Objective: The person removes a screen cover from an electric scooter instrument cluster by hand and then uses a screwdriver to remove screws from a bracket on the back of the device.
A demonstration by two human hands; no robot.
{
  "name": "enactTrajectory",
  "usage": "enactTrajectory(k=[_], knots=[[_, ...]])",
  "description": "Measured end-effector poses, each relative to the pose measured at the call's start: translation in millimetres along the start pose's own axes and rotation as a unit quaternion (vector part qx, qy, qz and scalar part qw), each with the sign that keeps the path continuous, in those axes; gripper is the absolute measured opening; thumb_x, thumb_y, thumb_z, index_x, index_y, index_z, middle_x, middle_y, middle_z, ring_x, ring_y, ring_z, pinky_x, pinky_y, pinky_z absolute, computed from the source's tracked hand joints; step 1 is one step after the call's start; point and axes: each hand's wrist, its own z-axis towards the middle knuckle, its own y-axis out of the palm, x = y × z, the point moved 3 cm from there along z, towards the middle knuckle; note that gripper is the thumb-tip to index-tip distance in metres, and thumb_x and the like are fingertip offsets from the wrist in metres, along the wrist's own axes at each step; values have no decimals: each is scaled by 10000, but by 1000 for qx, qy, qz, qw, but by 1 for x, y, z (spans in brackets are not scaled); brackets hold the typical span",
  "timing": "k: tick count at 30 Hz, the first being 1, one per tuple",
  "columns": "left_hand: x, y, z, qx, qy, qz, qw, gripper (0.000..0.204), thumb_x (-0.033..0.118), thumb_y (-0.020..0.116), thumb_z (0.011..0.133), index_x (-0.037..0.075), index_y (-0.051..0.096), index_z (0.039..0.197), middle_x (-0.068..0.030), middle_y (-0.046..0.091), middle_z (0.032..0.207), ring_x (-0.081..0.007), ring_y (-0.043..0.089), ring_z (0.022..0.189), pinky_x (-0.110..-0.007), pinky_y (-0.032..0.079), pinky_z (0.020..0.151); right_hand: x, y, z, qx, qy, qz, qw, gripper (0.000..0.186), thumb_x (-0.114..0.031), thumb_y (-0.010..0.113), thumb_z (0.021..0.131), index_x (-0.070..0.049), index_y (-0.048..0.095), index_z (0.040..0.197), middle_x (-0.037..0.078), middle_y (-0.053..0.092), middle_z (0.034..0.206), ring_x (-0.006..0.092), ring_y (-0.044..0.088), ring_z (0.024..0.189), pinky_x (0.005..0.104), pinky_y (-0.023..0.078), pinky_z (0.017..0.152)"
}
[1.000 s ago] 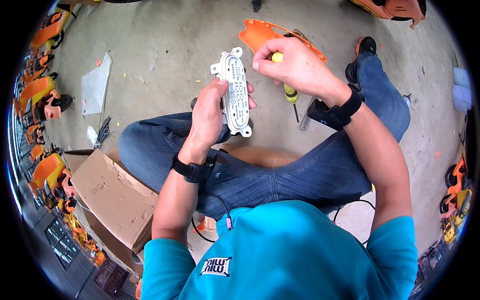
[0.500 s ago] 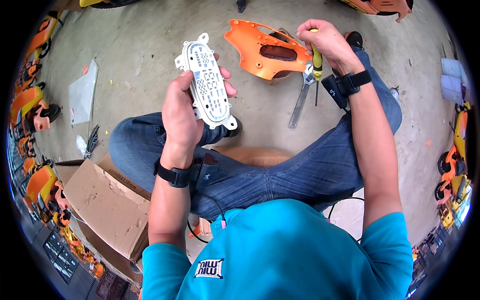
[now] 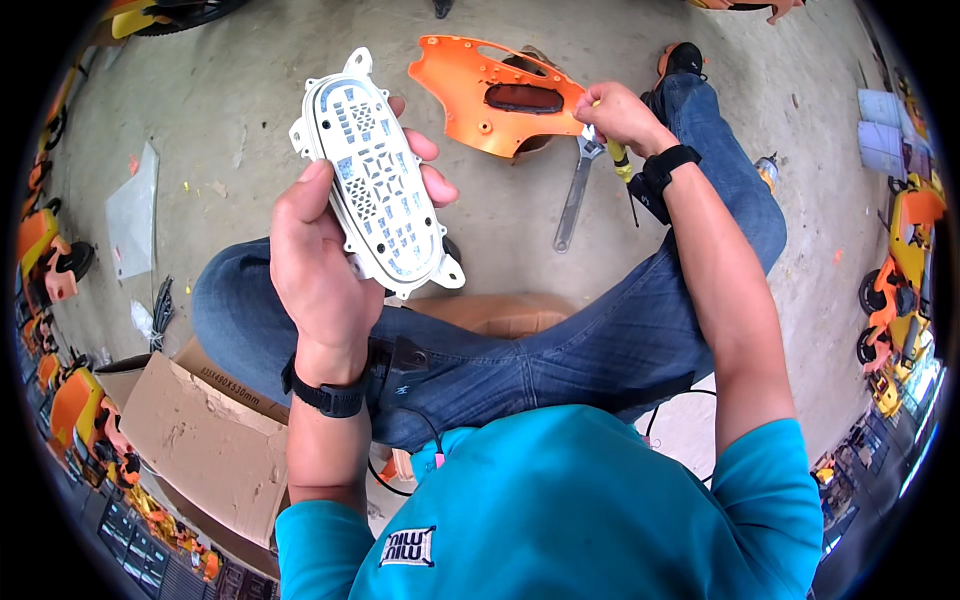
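My left hand [image 3: 325, 255] is closed around a white oval display panel [image 3: 385, 185] with segment-shaped cutouts, small dark holes and mounting tabs at its rim. Its face is turned up toward me. In my right hand [image 3: 628, 118] is a yellow-handled screwdriver [image 3: 620, 160], pinched near the handle's top, its thin shaft angling down toward me. Those fingers are right by the right end of an orange plastic cover [image 3: 460, 105], which has a dark oval window in its middle; whether they touch it I cannot tell. An adjustable wrench [image 3: 572, 205] lies on the floor just below the cover.
An opened cardboard box [image 3: 205, 440] stands at my left knee. Beyond it lie a clear plastic sheet [image 3: 133, 220] and a dark cable bundle [image 3: 162, 312]. My bent legs frame the work area. Orange and yellow ride-on vehicles line both sides.
The display panel has come up closer to me and leftward in my left hand. My right hand stays by the cover's end with the screwdriver. The whole view has shifted slightly.
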Motion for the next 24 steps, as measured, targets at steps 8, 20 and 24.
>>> enactTrajectory(k=[8, 20, 24], knots=[[5, 14, 1, -5, 12, -27, 1000, 648, 324, 281, 967, -147, 321, 1411, -257, 603, 1160, -303, 665, 912, -358, 542, 834, 12, 19, 14, 115, -118, -171, 971, 71, -115, 634, 824, -44, 634, 824, 113, 642, 801, 300, 628, 721, 400, 507, 676], [10, 6, 5, 34, 32, -42, 998, 668, 346, 316, 960, -156, 326, 1401, -264, 601, 1148, -307, 656, 888, -355, 530, 812, -43, 93, 70, 106, -209, -466, 853, 173, -69, 568, 834, -48, 711, 930, 199, 595, 1080, 323, 691, 883, 422, 582, 747], [8, 4, 6, 52, 21, -54, 997, 676, 347, 317, 959, -160, 317, 1405, -268, 600, 1143, -305, 655, 879, -351, 529, 803, -31, 93, 83, 127, -227, -453, 853, 146, -45, 570, 800, -18, 678, 896, 181, 611, 1006, 347, 677, 863, 449, 565, 745]])
